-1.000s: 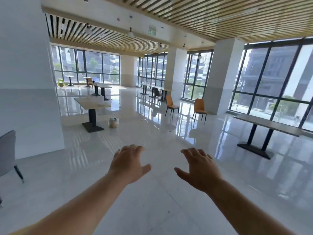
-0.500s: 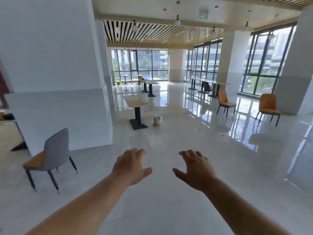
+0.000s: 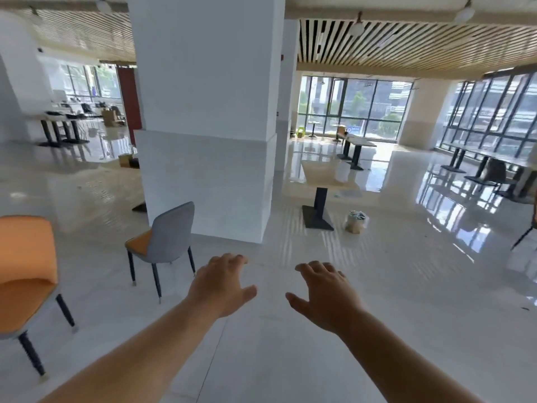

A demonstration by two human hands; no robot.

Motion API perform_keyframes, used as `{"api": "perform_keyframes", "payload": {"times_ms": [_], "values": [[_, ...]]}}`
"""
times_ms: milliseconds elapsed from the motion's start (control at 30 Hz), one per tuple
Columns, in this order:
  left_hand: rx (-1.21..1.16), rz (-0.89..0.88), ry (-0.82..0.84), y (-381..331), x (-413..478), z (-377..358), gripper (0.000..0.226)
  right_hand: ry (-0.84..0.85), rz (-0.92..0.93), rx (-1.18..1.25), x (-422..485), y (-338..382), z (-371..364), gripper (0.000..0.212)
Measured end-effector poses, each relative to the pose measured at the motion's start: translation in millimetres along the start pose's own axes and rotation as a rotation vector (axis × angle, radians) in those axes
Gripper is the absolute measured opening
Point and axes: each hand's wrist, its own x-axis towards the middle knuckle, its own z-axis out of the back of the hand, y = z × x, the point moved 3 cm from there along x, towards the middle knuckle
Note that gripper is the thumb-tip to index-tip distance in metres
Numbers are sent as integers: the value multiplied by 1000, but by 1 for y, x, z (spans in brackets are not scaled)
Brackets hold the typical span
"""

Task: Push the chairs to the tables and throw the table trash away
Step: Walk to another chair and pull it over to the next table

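My left hand (image 3: 220, 286) and my right hand (image 3: 327, 295) reach forward over the shiny floor, fingers spread, holding nothing. A grey-backed chair with an orange seat (image 3: 167, 239) stands left of my left hand, by the white pillar, away from any table. An orange chair (image 3: 23, 274) stands at the left edge, close to me. A small pedestal table (image 3: 325, 178) stands further back, right of the pillar. A white trash bag (image 3: 356, 221) sits on the floor beside the table's base.
A wide white pillar (image 3: 209, 117) rises straight ahead. Long tables (image 3: 359, 145) stand by the far windows, with dark chairs (image 3: 494, 173) at the right. More tables (image 3: 59, 119) and cardboard boxes (image 3: 128, 159) lie at the far left.
My view has swung left: the pillar, grey chair and table have shifted right in the frame, and the orange chair has come into view at the left. Both hands stay spread.
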Motion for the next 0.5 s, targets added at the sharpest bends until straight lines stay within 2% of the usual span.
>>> {"api": "perform_keyframes", "payload": {"times_ms": [167, 333, 500], "values": [[-29, 72, 13, 46, 137, -19, 76, 40, 25, -48, 140, -42, -14, 73], [-26, 94, -57, 71, 267, -6, 73, -29, 34, -25, 273, -86, -11, 73], [15, 122, -41, 96, 370, -35, 73, -19, 84, 25, 390, -120, -56, 73]]}}
